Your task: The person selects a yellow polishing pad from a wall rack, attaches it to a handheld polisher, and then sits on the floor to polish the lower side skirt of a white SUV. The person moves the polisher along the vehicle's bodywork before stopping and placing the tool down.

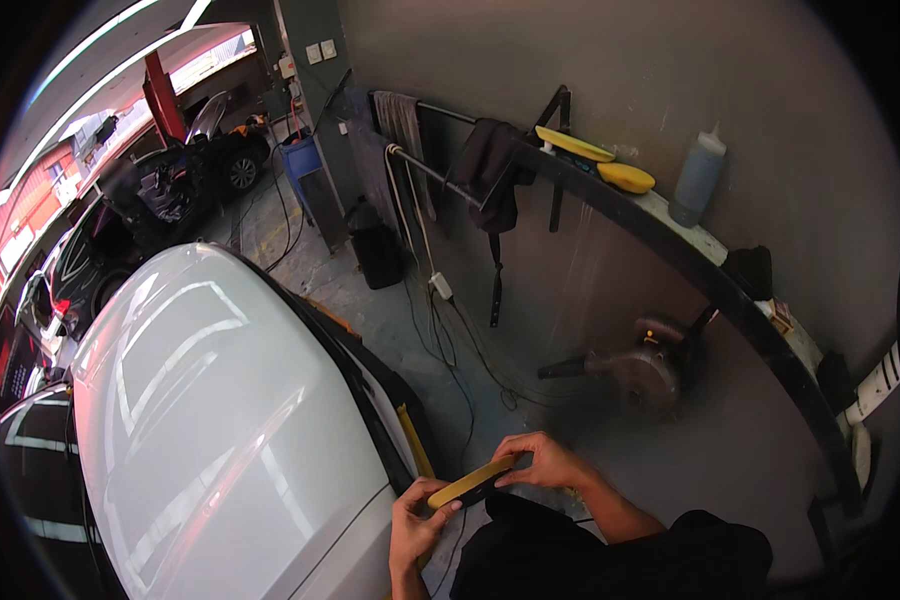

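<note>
In front of my body, at the lower middle, both hands hold a flat yellow pad with a dark side (462,487), seen nearly edge-on and tilted up toward the right. My left hand (419,520) pinches its left end between thumb and fingers. My right hand (544,464) grips its right end, with the fingers on top and the thumb below. Just left of my hands is a white car's glossy panel (220,400), with light reflections across it. A yellow strip (414,440) runs along the car's edge near my left hand.
A narrow ledge (705,245) on the right wall carries yellow pads (625,178) and a squeeze bottle (698,180). Below hangs a round machine (645,370). Cables (455,350) trail across the floor. Cloths (490,160) hang on a rack; a blue bin (301,158) stands behind.
</note>
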Demonstrator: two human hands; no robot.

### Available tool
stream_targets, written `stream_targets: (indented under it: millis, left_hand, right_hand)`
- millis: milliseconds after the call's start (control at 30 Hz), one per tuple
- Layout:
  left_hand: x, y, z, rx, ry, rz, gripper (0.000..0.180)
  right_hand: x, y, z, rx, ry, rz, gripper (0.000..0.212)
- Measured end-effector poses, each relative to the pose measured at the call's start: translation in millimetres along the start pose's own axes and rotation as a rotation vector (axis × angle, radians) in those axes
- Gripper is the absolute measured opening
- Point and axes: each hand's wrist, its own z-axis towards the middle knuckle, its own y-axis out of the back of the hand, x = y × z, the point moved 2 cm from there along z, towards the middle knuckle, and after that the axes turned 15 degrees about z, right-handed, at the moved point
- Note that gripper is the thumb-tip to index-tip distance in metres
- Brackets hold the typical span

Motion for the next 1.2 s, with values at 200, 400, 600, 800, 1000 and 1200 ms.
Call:
stream_targets:
  millis: [200, 400, 600, 800, 1000, 1200]
  left_hand:
    - [-74, 24, 158, -0.024, -0.457, -0.114, 0.067]
    - [-195, 0, 309, -0.328, -0.833, 0.326, 0.022]
    - [-311, -81, 419, -0.166, -1.355, 0.652, 0.038]
    - [-341, -112, 484, 0.212, -1.448, 1.044, 0.042]
    - [-349, -98, 519, 0.022, -1.352, 0.619, 0.025]
    - [-341, -74, 559, 0.204, -0.876, 0.172, 0.023]
  right_hand:
    - [110, 63, 67, -0.245, 0.475, -0.216, 0.035]
    - [202, 103, 67, -0.431, 1.030, -0.640, 0.023]
    - [230, 128, 53, -0.897, 1.104, -0.963, 0.024]
    - [243, 136, 48, -1.385, 1.047, -1.203, 0.025]
    - [251, 141, 79, -1.624, 0.947, -1.125, 0.039]
    - [262, 156, 122, -1.524, 0.709, -1.294, 0.044]
